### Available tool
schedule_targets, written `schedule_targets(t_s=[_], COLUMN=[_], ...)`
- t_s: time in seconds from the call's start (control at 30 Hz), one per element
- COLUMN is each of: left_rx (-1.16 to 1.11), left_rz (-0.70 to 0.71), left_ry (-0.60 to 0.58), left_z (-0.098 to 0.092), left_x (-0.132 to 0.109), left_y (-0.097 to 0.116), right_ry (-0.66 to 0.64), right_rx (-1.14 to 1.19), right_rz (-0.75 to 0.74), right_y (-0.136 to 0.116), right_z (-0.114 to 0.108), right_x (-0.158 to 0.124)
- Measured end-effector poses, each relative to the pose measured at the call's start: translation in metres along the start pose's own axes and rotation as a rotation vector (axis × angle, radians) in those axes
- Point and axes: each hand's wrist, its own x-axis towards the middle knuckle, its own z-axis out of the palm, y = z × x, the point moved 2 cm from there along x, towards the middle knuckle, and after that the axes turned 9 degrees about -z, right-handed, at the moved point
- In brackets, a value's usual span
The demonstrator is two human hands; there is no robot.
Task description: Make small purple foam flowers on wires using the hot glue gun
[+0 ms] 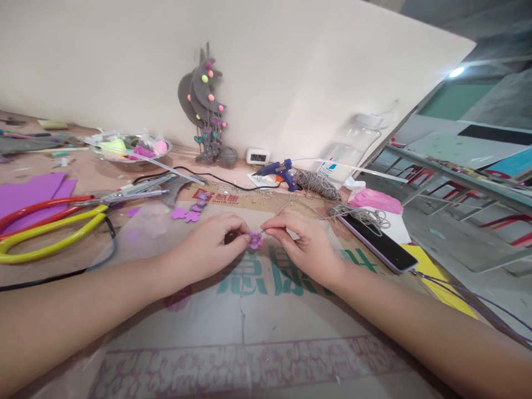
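In the middle of the head view, my left hand point(216, 244) pinches a small purple flower point(255, 240) by its left edge, between thumb and fingers. A grey shape lies on the flower's face. Just to the right, my right hand point(305, 241) is closed in a fingertip pinch close to the flower; what sits in it is too small to make out. Thin grey yarn point(318, 185) lies in a bundle behind that hand, with loose strands running toward it. More purple flower shapes point(185, 214), some bearing grey pieces, rest beyond my left hand.
Red-and-yellow-handled scissors point(89, 213) and purple sheets point(39, 194) lie left. A blue glue gun point(276, 173), a small clock point(258, 157) and a clear bottle point(351, 147) stand behind. A phone point(380, 244) lies right. Grey moon ornaments point(203, 94) hang against the white board.
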Motion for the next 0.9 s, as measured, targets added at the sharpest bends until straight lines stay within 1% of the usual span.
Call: schedule_targets(t_s=[0.13,0.23,0.43,0.67,0.77,0.9], left_rx=[-0.003,-0.011,-0.063,-0.2,-0.279,-0.357], left_rz=[-0.002,-0.024,-0.069,-0.041,-0.069,-0.114], left_ry=[0.021,0.024,-0.021,-0.066,-0.091,-0.113], left_z=[-0.001,-0.003,-0.003,-0.003,-0.003,0.0], left_x=[-0.002,-0.004,-0.005,-0.003,-0.003,-0.003], left_y=[0.003,0.005,0.005,0.002,0.0,-0.001], right_ry=[0.036,0.065,0.028,0.022,0.021,0.006], right_rx=[0.004,0.047,0.041,0.032,0.024,0.008], right_rz=[0.062,0.077,0.067,0.031,0.013,0.05], right_y=[-0.002,-0.005,-0.009,-0.011,-0.011,-0.007], right_z=[0.001,0.002,0.004,0.004,0.005,0.005], right_x=[-0.003,-0.005,-0.005,-0.004,-0.004,-0.004])
